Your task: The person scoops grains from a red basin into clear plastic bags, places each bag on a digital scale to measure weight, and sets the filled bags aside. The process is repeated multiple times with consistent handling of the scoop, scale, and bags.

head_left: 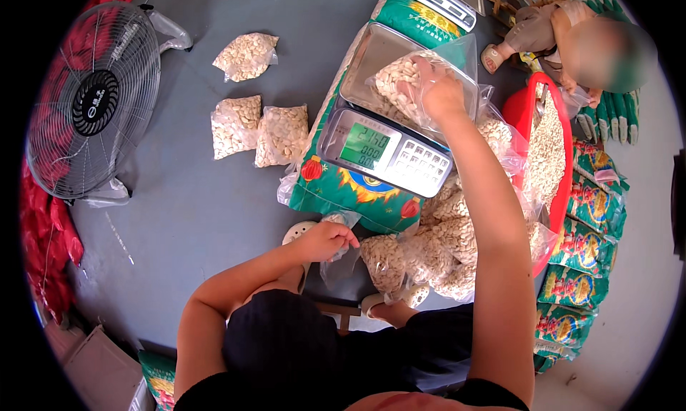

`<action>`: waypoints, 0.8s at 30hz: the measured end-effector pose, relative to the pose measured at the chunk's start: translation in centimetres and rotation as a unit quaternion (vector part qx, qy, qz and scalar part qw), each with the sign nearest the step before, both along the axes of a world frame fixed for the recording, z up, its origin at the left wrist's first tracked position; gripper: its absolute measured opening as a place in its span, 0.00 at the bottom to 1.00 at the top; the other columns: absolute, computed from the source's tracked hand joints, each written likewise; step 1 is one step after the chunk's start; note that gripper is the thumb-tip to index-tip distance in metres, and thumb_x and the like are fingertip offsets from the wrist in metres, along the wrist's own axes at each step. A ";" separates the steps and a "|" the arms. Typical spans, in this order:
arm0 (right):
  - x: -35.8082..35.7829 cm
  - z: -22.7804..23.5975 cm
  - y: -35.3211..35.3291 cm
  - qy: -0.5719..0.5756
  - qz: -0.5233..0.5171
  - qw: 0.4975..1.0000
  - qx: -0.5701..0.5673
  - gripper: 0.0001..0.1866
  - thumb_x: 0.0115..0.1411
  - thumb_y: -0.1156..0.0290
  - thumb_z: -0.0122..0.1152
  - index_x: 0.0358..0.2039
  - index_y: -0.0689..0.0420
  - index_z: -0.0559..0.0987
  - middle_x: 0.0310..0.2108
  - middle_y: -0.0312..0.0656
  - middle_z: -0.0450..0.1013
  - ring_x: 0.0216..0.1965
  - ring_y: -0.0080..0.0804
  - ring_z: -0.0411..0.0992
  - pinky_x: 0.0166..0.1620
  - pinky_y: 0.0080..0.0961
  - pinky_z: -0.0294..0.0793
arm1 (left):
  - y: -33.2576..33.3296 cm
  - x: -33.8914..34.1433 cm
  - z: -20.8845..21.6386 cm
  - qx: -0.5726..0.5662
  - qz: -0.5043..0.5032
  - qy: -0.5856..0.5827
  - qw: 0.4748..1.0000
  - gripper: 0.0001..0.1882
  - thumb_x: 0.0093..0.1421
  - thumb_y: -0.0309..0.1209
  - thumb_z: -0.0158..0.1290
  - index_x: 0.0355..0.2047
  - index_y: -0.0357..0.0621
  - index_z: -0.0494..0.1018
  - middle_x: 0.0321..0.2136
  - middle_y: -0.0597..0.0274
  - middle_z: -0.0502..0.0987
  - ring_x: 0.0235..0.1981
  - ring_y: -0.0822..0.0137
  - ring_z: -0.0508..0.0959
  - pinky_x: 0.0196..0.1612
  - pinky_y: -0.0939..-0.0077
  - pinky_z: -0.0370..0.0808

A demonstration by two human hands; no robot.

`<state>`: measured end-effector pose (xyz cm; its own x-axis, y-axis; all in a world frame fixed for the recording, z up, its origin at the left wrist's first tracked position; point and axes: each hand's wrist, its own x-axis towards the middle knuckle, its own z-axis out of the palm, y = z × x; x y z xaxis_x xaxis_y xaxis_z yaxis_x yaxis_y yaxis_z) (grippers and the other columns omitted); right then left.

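Near the scale, left hand: grip clenched on an empty clear bag, partly hidden. Beside it, heaped clear bags of pale seeds. Right hand grasps a seed-filled bag on the scale's steel pan. Beyond, a red basin holds loose seeds.

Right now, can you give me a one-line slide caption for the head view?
Right hand sets a seed bag on the scale; left hand pinches an empty bag.
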<state>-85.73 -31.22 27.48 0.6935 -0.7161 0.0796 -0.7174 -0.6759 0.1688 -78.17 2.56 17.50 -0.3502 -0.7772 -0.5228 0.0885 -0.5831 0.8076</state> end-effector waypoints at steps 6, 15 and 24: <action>-0.2 0.3 -4.6 0.009 -0.019 0.995 0.098 0.24 0.59 0.52 0.56 0.54 0.45 0.72 0.52 0.53 0.71 0.51 0.51 0.71 0.50 0.42 0.73 | -0.3 0.3 0.2 0.011 -0.037 0.009 0.999 0.17 0.59 0.23 0.38 0.39 0.40 0.78 0.31 0.66 0.75 0.21 0.75 0.76 0.22 0.81 0.75; -3.3 5.2 -6.8 -0.174 -0.087 0.974 0.113 0.22 0.60 0.57 0.55 0.51 0.57 0.74 0.38 0.49 0.78 0.39 0.46 0.77 0.40 0.37 0.76 | -1.0 -0.8 -1.2 -0.226 -0.037 -0.350 0.908 0.11 0.60 0.27 0.43 0.38 0.39 0.74 0.24 0.57 0.80 0.23 0.56 0.80 0.31 0.60 0.76; -11.0 9.7 10.6 -0.356 -0.192 0.645 0.648 0.07 0.62 0.67 0.57 0.38 0.53 0.75 0.22 0.32 0.70 0.17 0.17 0.67 0.13 0.12 0.60 | -1.6 -0.9 1.9 -0.120 0.016 -0.230 0.966 0.11 0.67 0.34 0.44 0.38 0.40 0.72 0.19 0.55 0.77 0.17 0.61 0.78 0.24 0.64 0.75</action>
